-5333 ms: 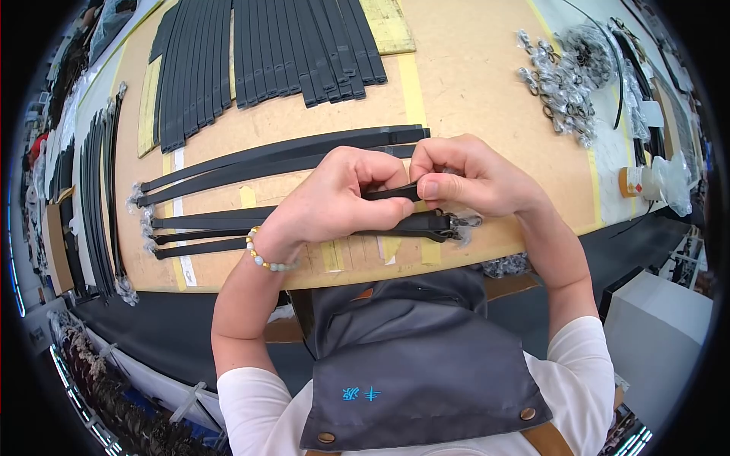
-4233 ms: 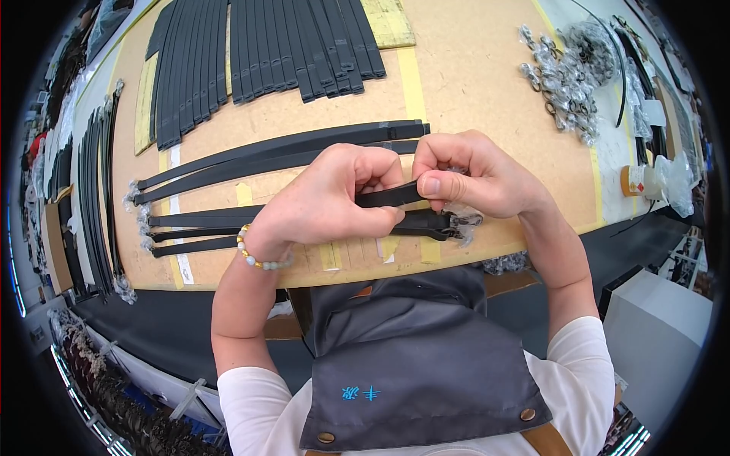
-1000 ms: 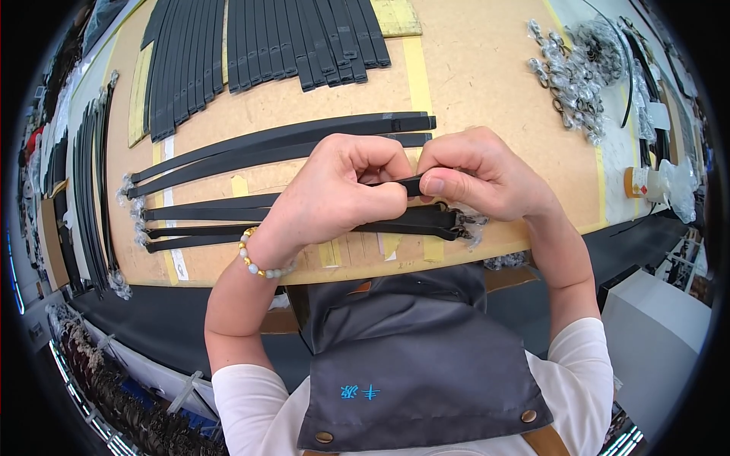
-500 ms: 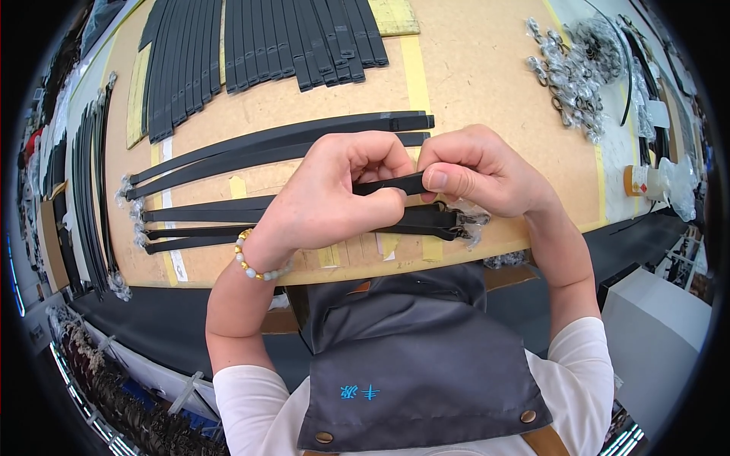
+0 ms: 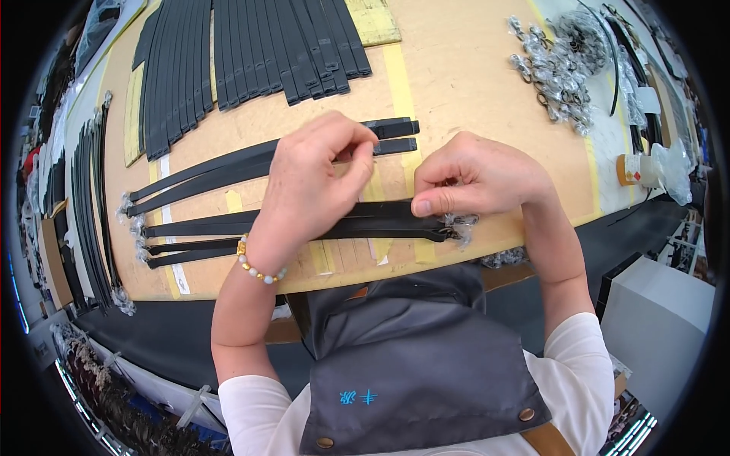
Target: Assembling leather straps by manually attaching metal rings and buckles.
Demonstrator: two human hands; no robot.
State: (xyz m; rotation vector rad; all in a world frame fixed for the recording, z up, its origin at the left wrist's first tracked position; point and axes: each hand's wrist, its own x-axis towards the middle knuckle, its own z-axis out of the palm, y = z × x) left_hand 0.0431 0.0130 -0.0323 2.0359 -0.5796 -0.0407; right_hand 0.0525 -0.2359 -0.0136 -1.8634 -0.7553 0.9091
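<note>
Several long black straps lie crosswise on the tan worktable in front of me. My right hand (image 5: 483,176) is closed on the right end of one black strap (image 5: 384,209), with the thumb on top. Beside that thumb, metal hardware in clear plastic wrap (image 5: 461,226) sits at the strap ends. My left hand (image 5: 319,171) is raised off that strap, thumb and forefinger pinched together; anything between them is too small to make out. Behind it lie two more black straps (image 5: 205,175), their right ends showing past the fingers. Wrapped hardware (image 5: 138,228) also lies at the straps' left ends.
A wide row of black straps (image 5: 251,57) covers the far left of the worktable (image 5: 449,83). Plastic-wrapped metal clasps (image 5: 555,76) are heaped at the far right, near a bottle with an orange label (image 5: 633,169). More straps (image 5: 90,197) hang over the left edge.
My left hand has let go of the strap and moved up and left, away from my right hand. The right hand has lowered slightly with the strap end in it.
</note>
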